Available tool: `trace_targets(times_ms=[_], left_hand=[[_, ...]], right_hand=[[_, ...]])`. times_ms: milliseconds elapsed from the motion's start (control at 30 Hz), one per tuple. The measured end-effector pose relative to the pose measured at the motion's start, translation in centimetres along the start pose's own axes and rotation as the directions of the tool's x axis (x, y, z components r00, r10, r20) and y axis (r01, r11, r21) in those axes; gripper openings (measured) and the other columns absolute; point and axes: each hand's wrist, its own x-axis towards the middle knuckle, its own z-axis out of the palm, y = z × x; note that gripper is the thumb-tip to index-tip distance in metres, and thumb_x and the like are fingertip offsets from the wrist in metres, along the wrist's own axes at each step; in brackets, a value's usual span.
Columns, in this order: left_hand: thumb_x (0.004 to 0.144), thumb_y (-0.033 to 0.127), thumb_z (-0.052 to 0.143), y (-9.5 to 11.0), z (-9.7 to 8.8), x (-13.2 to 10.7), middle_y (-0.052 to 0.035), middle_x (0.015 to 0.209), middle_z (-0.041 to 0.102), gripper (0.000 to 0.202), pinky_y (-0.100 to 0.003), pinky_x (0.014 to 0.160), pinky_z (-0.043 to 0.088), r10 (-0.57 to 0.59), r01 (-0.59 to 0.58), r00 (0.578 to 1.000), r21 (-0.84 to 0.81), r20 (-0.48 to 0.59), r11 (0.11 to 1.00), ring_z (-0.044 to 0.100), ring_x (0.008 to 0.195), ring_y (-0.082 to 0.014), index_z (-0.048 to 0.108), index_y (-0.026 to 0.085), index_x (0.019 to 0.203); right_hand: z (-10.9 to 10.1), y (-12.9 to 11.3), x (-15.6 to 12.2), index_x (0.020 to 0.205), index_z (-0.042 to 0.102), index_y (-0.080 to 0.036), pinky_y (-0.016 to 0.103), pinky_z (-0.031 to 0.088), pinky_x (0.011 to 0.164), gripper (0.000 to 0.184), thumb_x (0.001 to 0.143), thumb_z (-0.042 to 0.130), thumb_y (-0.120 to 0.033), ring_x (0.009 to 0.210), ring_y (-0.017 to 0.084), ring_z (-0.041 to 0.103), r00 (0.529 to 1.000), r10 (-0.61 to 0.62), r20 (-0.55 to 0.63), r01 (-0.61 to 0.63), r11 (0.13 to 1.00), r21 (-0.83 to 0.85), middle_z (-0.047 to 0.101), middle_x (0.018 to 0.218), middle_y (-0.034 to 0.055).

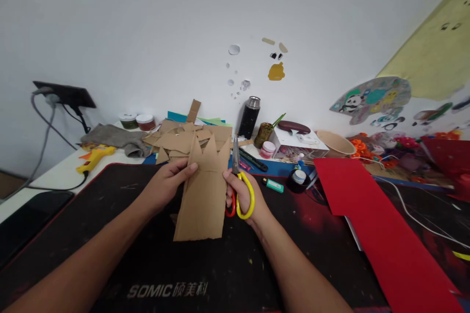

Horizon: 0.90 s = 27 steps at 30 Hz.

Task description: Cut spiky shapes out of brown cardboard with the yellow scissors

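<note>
A brown piece of cardboard with a zigzag top edge is held up over the dark desk mat. Its left edge is pinched by my left hand, thumb on the front face. My right hand grips a pair of scissors with yellow and red handles, the blades pointing up and closed together. The thumb of that hand also touches the cardboard's right edge. Behind the piece lies a heap of cardboard scraps.
A yellow glue gun and grey cloth lie at the left. Along the wall stand a black thermos, small jars and a white box. A teal-labelled lighter-like item and red sheet are at the right.
</note>
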Motion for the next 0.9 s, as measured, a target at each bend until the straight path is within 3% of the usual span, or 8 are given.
trace_targets(times_ms=[233, 467, 600, 900], left_hand=[[0.083, 0.058, 0.088, -0.09, -0.11, -0.01, -0.0095, 0.107, 0.086, 0.039, -0.046, 0.094, 0.062, -0.014, 0.015, 0.999, -0.024, 0.039, 1.0, 0.078, 0.097, -0.032, 0.088, 0.026, 0.105], [0.082, 0.052, 0.09, -0.12, -0.17, 0.39, -0.0113, 0.112, 0.085, 0.039, -0.045, 0.098, 0.06, 0.001, -0.01, 0.997, -0.122, -0.073, 0.993, 0.077, 0.108, -0.0339, 0.087, 0.024, 0.109], [0.081, 0.053, 0.09, -0.31, -0.33, 0.56, -0.0124, 0.108, 0.085, 0.04, -0.042, 0.092, 0.06, -0.012, -0.001, 0.997, -0.15, -0.081, 0.989, 0.078, 0.103, -0.0331, 0.086, 0.021, 0.105], [0.079, 0.055, 0.092, 0.1, 0.04, 0.55, -0.0091, 0.111, 0.085, 0.039, -0.043, 0.101, 0.055, 0.034, -0.041, 0.998, -0.128, -0.055, 0.991, 0.075, 0.106, -0.0321, 0.086, 0.023, 0.101]], right_hand=[[-0.06, -0.2, -0.01, 0.088, 0.06, -0.022, 0.02, 0.04, 0.037, 0.044, 0.081, 0.086, -0.057, 0.036, 0.011, 0.049, 0.999, -0.032, 0.014, 0.033, 0.999, -0.041, 0.054, 0.05, -0.0092], [-0.21, -0.15, -0.04, 0.09, 0.06, -0.023, 0.021, 0.041, 0.038, 0.041, 0.083, 0.082, -0.057, 0.035, 0.011, 0.049, 0.999, -0.033, 0.04, 0.037, 0.994, -0.104, 0.054, 0.049, -0.0104], [-0.24, 0.02, -0.03, 0.091, 0.06, -0.023, 0.02, 0.041, 0.039, 0.043, 0.083, 0.082, -0.059, 0.035, 0.011, 0.05, 0.997, -0.038, 0.074, 0.049, 0.988, -0.144, 0.054, 0.048, -0.0108], [-0.47, 0.34, 0.1, 0.092, 0.061, -0.023, 0.02, 0.04, 0.038, 0.046, 0.083, 0.083, -0.062, 0.035, 0.012, 0.05, 0.997, -0.053, 0.059, 0.063, 0.981, -0.183, 0.055, 0.048, -0.01]])
